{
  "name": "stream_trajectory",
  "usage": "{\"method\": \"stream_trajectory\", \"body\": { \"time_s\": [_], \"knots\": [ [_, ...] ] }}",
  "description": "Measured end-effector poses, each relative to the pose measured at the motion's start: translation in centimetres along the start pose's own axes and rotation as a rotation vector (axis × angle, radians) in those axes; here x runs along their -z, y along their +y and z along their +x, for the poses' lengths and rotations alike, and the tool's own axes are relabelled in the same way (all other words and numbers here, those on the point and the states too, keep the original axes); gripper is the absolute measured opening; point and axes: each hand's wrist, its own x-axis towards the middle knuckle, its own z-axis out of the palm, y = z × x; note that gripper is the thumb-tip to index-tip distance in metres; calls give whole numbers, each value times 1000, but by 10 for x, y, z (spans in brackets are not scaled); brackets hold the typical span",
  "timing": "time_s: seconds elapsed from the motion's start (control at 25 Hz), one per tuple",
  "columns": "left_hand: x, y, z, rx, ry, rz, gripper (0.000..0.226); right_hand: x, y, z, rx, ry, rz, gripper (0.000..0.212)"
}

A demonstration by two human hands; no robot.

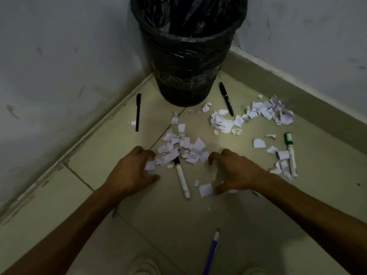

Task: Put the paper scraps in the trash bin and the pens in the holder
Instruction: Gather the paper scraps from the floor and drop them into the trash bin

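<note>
Head view: a black trash bin (188, 62) lined with a black bag stands in the corner of the room at 12 o'clock, where two pale walls (59, 56) meet the tiled floor (248, 215). Torn paper scraps lie in three loose heaps on the floor: the nearest heap (182, 147) is between the two hands, a second heap (222, 122) is at 1 o'clock from it, and a third heap (268, 112) is further out at 2 o'clock.

The left hand (135, 171) is on the floor at 9 o'clock of the nearest heap. Its fingers are curled over a single scrap (150, 165), but I cannot tell whether they pinch it. The right hand (236, 171) is at 3 o'clock of that heap, fingers half-bent and spread, grasping nothing. Its thumb tip is just beside another loose scrap (206, 189).

A white marker (181, 179) lies between the hands, its dark cap under the edge of the nearest heap. A thin black pen (138, 112) lies at 10 o'clock near the wall, and a black marker (226, 99) lies just beside the bin's base. A green-capped marker (290, 153) lies among scraps at 3 o'clock, and a blue pen (211, 253) at 6 o'clock.
</note>
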Motion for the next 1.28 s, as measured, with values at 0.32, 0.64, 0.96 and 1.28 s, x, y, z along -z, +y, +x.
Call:
{"method": "stream_trajectory", "body": {
  "time_s": [0.32,0.64,0.96,1.28],
  "knots": [
    [-6,28,14,-40,144,-73,44,-31,9,-11,161,345,57,27],
    [-4,70,0,-199,116,-95,26,-45,3,-44,135,363,-87,36],
    [-54,122,30,-386,-311,300,33,-54,45,-41,-147,196,78,47],
    [-34,101,18,-356,73,-143,31,-32,75,-46,-299,628,169,52]
  ]
}}
